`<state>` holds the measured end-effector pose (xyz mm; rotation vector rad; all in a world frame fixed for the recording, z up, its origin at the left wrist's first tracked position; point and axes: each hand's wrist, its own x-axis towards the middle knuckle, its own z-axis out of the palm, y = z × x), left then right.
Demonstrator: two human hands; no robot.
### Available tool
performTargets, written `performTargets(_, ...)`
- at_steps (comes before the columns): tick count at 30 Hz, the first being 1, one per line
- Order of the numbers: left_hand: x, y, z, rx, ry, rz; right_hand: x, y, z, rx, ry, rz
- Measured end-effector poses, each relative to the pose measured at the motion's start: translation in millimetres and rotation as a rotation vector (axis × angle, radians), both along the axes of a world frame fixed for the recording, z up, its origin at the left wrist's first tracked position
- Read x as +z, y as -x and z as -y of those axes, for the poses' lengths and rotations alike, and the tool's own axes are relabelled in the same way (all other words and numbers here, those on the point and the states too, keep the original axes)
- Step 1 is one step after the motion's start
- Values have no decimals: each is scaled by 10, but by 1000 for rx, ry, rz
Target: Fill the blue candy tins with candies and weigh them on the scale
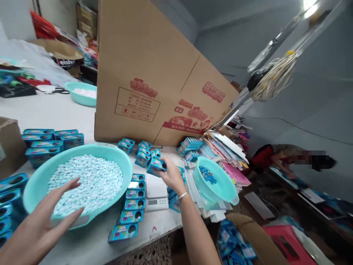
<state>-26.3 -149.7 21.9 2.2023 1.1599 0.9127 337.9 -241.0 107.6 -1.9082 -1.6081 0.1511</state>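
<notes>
My right hand (173, 174) grips a small blue tin box (156, 166) with a round dark hole, above the back of a white digital scale (156, 191). My left hand (46, 224) is open, fingers spread, over the near left rim of a large turquoise basin (125, 173). Pale blue candies (88, 180) fill much of that basin. A column of blue tin boxes (134, 204) lies between the basin and the scale. More blue boxes (142, 158) stand just behind the scale.
A large cardboard carton (165, 66) stands at the back. A second turquoise basin (223, 189) on the right holds small blue pieces. Stacked blue boxes (44, 147) line the left. An open carton (253, 235) of blue packs sits below right. Another person (286, 154) bends at a far-right table.
</notes>
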Motion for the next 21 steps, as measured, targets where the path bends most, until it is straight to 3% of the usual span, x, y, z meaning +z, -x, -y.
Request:
performTargets(4, -525, 104, 190, -14, -130, -82, -426, -402, 131, -92, 138, 18)
performTargets(6, -630, 59, 280, -7, -124, -146, -584, -483, 177, -135, 146, -10)
performTargets(9, -642, -29, 353, 10, -140, -214, -661, -513, 229, -165, 88, -73)
performTargets(13, -539, -73, 310, 20, -216, -231, -490, -398, 252, -119, 12, -147)
performTargets(18, -325, 26, 121, 25, -143, -347, -83, -37, 233, 31, -99, -179)
performTargets(21, -283, 105, 58, 51, -120, -369, 91, 123, 195, 70, -105, -137)
